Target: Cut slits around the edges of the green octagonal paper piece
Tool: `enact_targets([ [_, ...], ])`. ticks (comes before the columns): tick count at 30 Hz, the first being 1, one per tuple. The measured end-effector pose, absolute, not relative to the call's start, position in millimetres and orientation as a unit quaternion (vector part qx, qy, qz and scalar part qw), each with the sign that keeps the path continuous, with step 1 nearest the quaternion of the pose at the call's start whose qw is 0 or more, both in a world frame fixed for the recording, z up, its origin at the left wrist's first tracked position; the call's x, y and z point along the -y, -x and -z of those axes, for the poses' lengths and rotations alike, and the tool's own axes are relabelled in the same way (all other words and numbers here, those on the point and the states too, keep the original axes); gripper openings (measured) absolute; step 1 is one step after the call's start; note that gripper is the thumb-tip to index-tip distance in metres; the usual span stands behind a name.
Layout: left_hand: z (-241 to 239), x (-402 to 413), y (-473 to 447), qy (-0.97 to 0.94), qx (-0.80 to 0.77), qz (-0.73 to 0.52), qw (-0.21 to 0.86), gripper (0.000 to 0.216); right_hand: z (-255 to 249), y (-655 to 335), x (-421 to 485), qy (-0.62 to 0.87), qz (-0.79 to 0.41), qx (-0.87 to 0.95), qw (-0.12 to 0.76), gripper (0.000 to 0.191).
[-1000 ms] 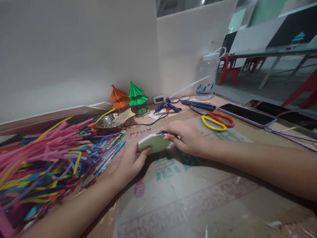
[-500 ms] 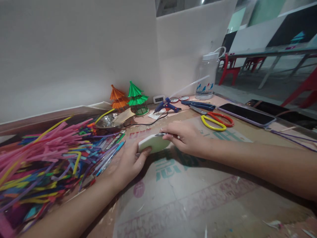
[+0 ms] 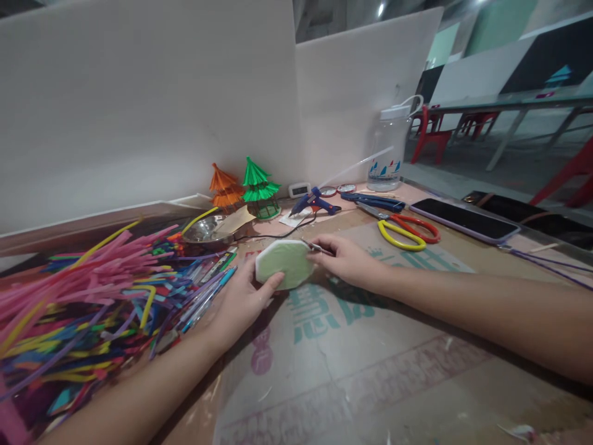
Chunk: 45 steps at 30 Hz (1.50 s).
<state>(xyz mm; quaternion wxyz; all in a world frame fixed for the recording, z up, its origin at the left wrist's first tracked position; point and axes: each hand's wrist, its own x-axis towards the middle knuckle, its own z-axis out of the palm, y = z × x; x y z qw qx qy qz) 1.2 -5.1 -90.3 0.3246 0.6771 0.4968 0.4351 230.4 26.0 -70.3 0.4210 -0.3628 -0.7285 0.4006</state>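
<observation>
My left hand [image 3: 243, 301] grips a pale green, white-edged foam disc [image 3: 285, 264], thumb on its face, tilting it up off the cardboard-covered table [image 3: 370, 364]. At the disc's right edge my right hand [image 3: 349, 259] is closed on a small metal tool [image 3: 319, 248], whose tip touches the rim. Exactly what the tool is I cannot make out.
A heap of coloured pipe cleaners and sticks [image 3: 78, 303] fills the left. Behind are a metal bowl [image 3: 204, 230], orange [image 3: 225, 187] and green [image 3: 259, 184] paper pagodas, a blue glue gun [image 3: 315, 201], scissors [image 3: 401, 227], a phone [image 3: 466, 219] and a water bottle [image 3: 388, 151].
The foam disc has been tipped up from lying nearly flat, so its green face now shows. Both hands shifted slightly with it; the view rose a little.
</observation>
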Motion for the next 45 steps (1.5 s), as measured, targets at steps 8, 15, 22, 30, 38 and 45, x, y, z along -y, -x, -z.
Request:
enact_targets([
  [8, 88, 1, -1, -0.671, -0.47, -0.462, 0.34, 0.056, 76, -229, -26, 0.33, -0.5, 0.696, 0.396, 0.009],
  [15, 104, -4, 7, -0.692, -0.456, -0.475, 0.297, 0.041, 64, -240, -23, 0.353, -0.318, 0.761, 0.442, 0.029],
  [22, 105, -3, 12, -0.726, -0.461, -0.44, 0.257, 0.039, 55, -249, -22, 0.344, -0.135, 0.831, 0.416, 0.028],
  [30, 107, -1, 16, -0.745, -0.482, -0.41, 0.214, 0.035, 54, -248, -15, 0.315, -0.062, 0.864, 0.387, 0.029],
  [38, 106, 0, 16, -0.76, -0.461, -0.413, 0.198, 0.032, 50, -248, -12, 0.304, -0.053, 0.874, 0.374, 0.027],
  [45, 107, 0, 16, -0.766, -0.462, -0.409, 0.182, 0.028, 53, -248, -13, 0.302, -0.071, 0.872, 0.378, 0.028],
])
